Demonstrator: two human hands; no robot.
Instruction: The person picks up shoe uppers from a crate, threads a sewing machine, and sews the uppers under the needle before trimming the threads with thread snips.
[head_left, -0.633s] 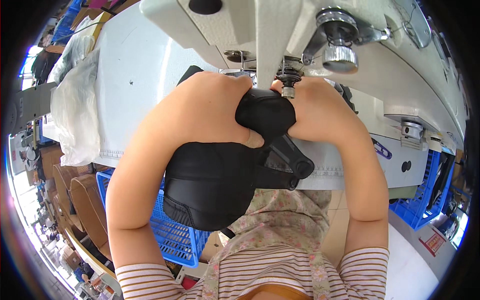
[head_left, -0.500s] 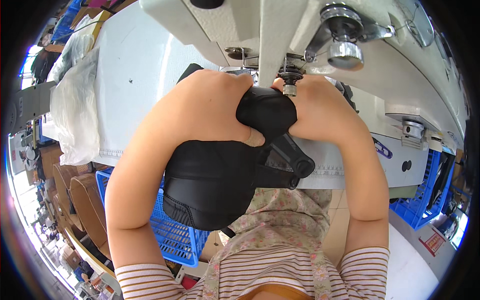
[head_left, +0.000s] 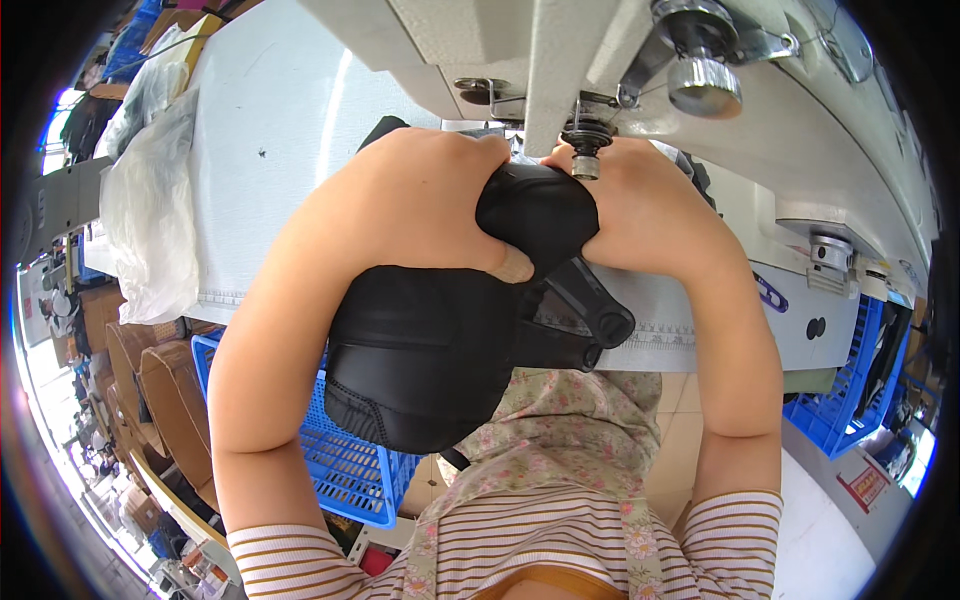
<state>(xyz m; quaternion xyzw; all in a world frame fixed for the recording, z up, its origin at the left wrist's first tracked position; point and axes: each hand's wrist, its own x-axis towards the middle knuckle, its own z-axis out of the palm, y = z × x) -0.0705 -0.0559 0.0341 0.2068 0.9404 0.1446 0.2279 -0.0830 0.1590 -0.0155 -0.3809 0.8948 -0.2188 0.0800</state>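
A black padded guard with moulded panels and stitched seams hangs over the table's near edge. Its rounded black end rises between my hands below the sewing machine head. My left hand is closed on the guard, thumb pressed to its near side and fingertips out of sight. My right hand wraps the other side of the rounded end, its fingers mostly hidden behind the machine's thread tensioner. A jointed black plastic arm sticks out of the guard to the right. The needle area is hidden.
Clear plastic bags lie on the white table at left. Blue plastic baskets stand below, one near left and one right. A purple thread snipper rests right of my forearm. Cardboard pieces stand far left.
The guard and both hands have shifted slightly up and away from me, toward the machine. My grip looks the same. The whole view has also moved a little.
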